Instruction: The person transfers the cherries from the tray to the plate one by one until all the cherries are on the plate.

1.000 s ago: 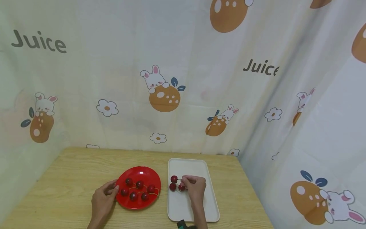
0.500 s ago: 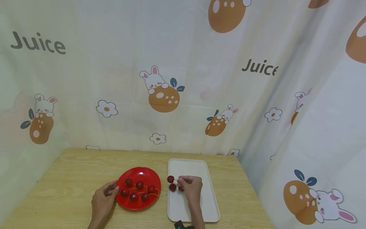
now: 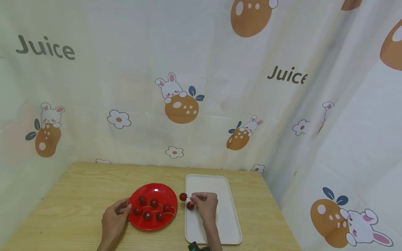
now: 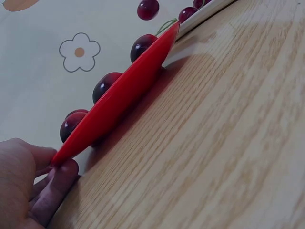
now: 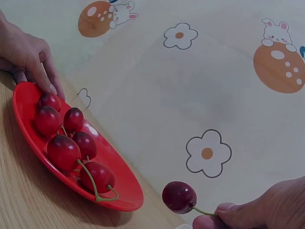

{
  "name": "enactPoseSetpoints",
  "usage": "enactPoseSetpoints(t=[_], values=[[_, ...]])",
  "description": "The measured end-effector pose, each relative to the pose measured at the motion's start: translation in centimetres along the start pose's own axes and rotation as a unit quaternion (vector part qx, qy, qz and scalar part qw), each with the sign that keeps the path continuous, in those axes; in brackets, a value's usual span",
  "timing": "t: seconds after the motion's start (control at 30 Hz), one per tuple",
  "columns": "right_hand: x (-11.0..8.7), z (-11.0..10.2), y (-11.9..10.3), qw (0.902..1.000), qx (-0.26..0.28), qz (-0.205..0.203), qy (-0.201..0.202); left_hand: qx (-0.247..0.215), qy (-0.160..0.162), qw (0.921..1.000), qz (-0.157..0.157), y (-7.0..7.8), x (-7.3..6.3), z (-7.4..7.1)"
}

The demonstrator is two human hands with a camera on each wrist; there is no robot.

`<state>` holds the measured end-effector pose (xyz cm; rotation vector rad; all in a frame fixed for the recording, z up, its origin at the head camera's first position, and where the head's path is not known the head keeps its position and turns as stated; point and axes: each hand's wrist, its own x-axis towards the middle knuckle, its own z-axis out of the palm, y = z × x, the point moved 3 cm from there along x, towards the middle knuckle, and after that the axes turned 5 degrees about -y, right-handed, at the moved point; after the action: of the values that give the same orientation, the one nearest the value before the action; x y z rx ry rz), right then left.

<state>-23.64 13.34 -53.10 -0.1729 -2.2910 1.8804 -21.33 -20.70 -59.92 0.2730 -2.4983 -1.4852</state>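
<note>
A red plate point(image 3: 163, 191) with several dark red cherries point(image 3: 147, 215) on it stands at the left of the table. My left hand point(image 3: 114, 219) pinches its left rim, thumb on top and fingers point(image 4: 53, 192) underneath. Between thumb and fingertips, my right hand point(image 3: 205, 206) holds a cherry point(image 5: 179, 197) by its green stem point(image 5: 204, 211). That cherry hangs in the air over the left edge of the white tray point(image 3: 220, 226), near the plate's right side. Another cherry point(image 3: 190, 205) lies in the tray just below, and a further one point(image 4: 200, 4) shows there in the left wrist view.
Both plate and tray stand on a wood-grain table point(image 3: 88, 188), a narrow gap between them. A pale curtain point(image 3: 135, 87) printed with rabbits and flowers rises behind the table and along its sides. A dark device point(image 3: 196, 246) sits at my right wrist.
My right hand has moved left with the cherry, from over the middle of the tray to its left edge. My left hand and the plate have stayed in place.
</note>
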Motion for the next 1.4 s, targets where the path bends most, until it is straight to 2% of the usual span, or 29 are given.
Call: enactPoseSetpoints(t=[0.3, 0.53, 0.67, 0.97, 1.4], values=[[0.1, 1.3, 0.1, 0.9995, 0.014, -0.011, -0.026, -0.004, -0.012, 0.9999, -0.003, 0.0, 0.0, -0.1], [0.2, 2.3, 0.1, 0.9993, 0.018, -0.005, -0.032, 0.001, -0.005, 1.0000, 0.001, -0.1, 0.1, 0.0], [0.3, 2.7, 0.2, 0.9992, 0.017, -0.014, -0.034, 0.007, 0.002, 1.0000, 0.002, -0.1, 0.2, 0.0], [0.5, 3.7, 0.7, 0.9985, 0.023, -0.019, -0.046, -0.005, 0.004, 1.0000, 0.005, 0.0, 0.1, -0.1], [1.0, 5.1, 0.8, 0.9978, -0.034, -0.036, -0.045, -0.005, 0.000, 1.0000, 0.004, -0.3, 0.1, 0.2]])
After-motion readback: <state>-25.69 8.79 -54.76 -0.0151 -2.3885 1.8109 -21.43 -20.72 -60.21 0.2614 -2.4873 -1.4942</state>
